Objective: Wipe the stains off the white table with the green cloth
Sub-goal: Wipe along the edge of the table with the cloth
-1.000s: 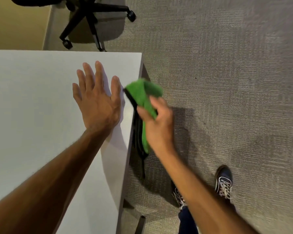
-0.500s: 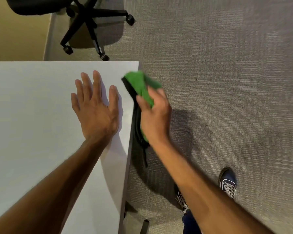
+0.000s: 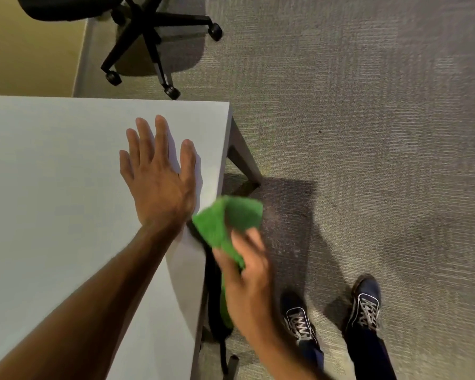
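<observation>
The white table fills the left half of the view, its right edge running down the middle. My left hand lies flat on the tabletop near that edge, fingers spread, holding nothing. My right hand is blurred and grips the green cloth, which is pressed against the table's right side edge just below my left wrist. Part of the cloth hangs down beside the edge. I see no stains on the visible tabletop.
A black office chair on castors stands beyond the table's far corner. A grey table leg slants down to the grey carpet. My two dark shoes stand on the carpet at lower right.
My right hand has slid the green cloth along the table's side edge toward me, from beside my left fingertips to below my left wrist. My left hand stayed flat on the table.
</observation>
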`<control>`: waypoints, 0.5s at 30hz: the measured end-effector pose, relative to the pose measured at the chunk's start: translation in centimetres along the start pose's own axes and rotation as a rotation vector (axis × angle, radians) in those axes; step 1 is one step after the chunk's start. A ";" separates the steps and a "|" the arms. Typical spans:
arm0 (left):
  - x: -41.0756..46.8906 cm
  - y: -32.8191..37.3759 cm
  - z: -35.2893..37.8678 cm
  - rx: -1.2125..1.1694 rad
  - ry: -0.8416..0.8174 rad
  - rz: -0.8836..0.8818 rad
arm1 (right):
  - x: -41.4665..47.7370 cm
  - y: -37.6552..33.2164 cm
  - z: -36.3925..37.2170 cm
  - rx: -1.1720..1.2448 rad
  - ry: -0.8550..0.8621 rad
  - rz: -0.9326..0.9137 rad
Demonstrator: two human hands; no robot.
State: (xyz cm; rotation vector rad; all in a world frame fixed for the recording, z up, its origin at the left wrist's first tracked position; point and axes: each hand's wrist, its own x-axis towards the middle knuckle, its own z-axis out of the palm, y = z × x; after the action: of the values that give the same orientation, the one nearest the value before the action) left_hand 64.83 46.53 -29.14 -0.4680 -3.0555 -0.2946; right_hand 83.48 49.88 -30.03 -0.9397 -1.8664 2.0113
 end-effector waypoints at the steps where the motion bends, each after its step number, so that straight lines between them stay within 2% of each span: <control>1: 0.0 0.1 0.0 0.009 -0.002 -0.001 | -2.0 0.5 0.1 0.004 -0.007 0.027; 4: 0.1 0.2 0.0 0.022 -0.012 -0.007 | -4.7 1.0 0.6 0.084 0.028 0.086; 6: 0.0 0.1 0.0 0.013 -0.006 -0.007 | -3.5 0.7 0.9 0.049 0.077 0.065; 15: 0.2 -0.3 0.3 0.022 0.012 -0.012 | 14.7 -4.7 0.7 0.005 0.234 -0.089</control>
State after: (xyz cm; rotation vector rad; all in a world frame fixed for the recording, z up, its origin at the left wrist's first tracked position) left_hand 64.56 46.31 -29.45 -0.4449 -3.0473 -0.2632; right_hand 70.66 58.57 -29.79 -1.0223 -1.7437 1.7706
